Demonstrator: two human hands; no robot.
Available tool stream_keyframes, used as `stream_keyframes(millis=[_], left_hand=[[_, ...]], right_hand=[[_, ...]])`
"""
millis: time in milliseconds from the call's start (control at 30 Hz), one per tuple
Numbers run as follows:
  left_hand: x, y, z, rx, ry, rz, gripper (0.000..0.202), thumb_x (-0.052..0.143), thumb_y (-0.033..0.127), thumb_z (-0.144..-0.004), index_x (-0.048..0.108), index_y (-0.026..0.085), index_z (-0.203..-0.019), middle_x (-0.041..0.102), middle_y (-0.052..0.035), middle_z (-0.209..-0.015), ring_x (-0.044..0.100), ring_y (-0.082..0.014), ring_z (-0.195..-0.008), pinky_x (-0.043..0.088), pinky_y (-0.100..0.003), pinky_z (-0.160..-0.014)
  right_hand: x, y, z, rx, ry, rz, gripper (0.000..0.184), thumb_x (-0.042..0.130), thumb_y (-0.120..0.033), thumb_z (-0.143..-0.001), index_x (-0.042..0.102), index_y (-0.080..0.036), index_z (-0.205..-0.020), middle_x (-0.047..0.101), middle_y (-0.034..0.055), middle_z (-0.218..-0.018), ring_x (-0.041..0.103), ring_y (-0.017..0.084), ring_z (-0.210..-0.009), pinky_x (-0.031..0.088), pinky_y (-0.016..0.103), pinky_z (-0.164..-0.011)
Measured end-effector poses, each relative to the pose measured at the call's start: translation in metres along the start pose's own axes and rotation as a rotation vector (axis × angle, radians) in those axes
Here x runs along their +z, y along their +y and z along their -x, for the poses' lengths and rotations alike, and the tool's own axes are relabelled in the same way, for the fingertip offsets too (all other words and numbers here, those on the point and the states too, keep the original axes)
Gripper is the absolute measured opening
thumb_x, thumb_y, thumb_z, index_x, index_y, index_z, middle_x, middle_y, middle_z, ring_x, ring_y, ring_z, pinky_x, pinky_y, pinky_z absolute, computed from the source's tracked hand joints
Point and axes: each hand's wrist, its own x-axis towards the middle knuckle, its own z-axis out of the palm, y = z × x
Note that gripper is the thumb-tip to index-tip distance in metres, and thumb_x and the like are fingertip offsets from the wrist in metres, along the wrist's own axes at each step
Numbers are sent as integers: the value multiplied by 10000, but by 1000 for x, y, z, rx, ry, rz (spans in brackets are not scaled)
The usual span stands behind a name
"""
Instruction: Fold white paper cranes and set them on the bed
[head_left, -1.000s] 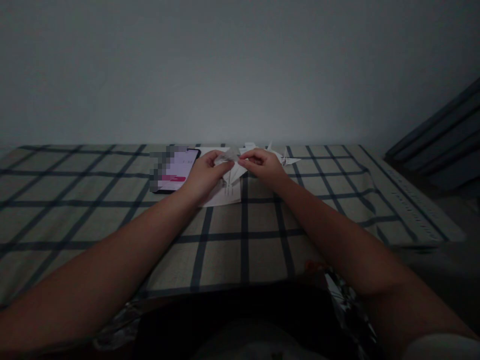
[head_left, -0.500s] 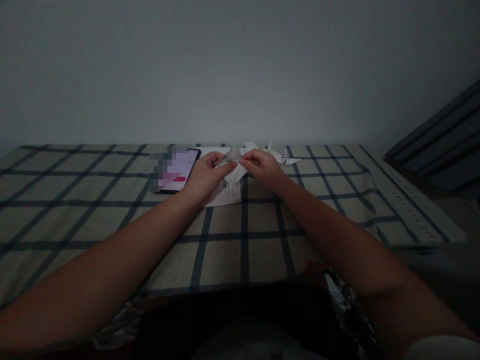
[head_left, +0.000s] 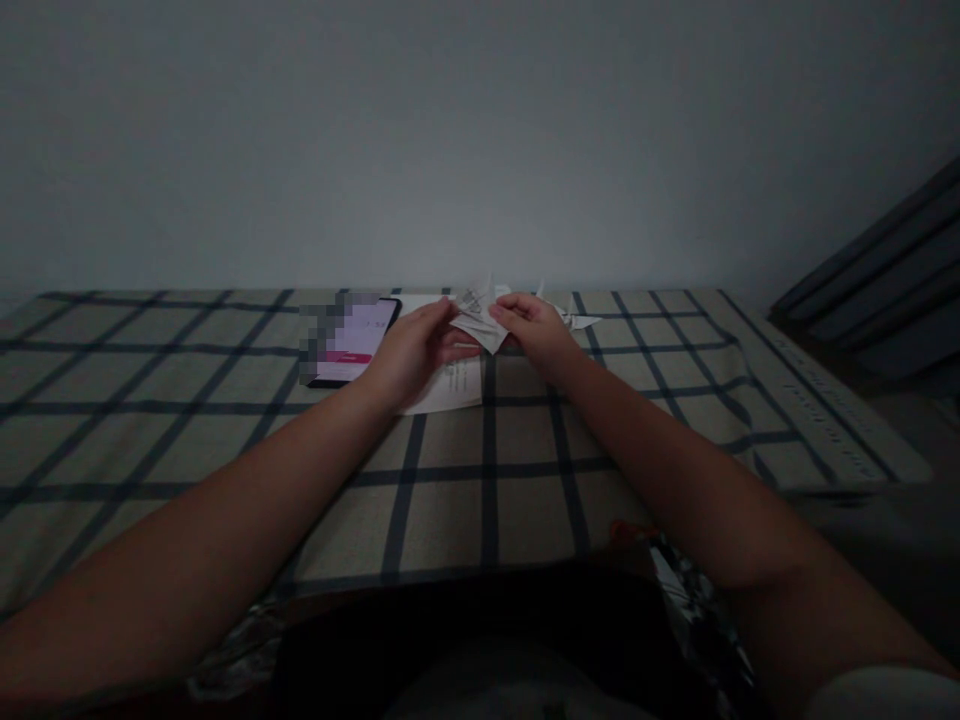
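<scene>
The folded paper piece [head_left: 481, 322] sat just above the worktop [head_left: 487, 480], near the middle of its far edge, and both hands gripped it. The left hand [head_left: 416, 348] was closed on its left side and the right hand [head_left: 536, 328] pinched its right side between thumb and fingertips.

The step looked like working a crease. To do it well, both pinches would need to sit close to the fold line. The edges should be lined up before pressing, and the pull should be gentle so the thin paper did not tear.

The piece's long axis ran roughly parallel to the far edge. One pale corner pointed down toward the near edge, and small tips rose toward the far edge, though the dim light hid finer detail.

A flat sheet [head_left: 450, 385] lay under the hands. A lit phone [head_left: 352, 340] lay to its left, and finished paper shapes [head_left: 576, 320] lay toward the right edge.
</scene>
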Motion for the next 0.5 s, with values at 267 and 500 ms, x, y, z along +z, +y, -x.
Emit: stream_keyframes(millis=[267,500], left_hand=[[-1,0,4,40,-35,-126,380,853,471,-723,784,165,-937,783,-99,-960,728,-207,-867,615,-317,-772],[-6,-2,1,83,66,-266,381,892,477,-676,814,173,-891,791,-84,-876,714,-191,-755,583,-294,-694]], right_hand=[[-2,0,-1,-92,-12,30,375,763,-489,-728,545,-213,-859,565,-28,-785,543,110,-693,500,254,-641],[-2,-4,3,-147,-40,98,343,748,-479,-758,564,-198,-827,576,-19,-784,531,113,-712,464,257,-654]])
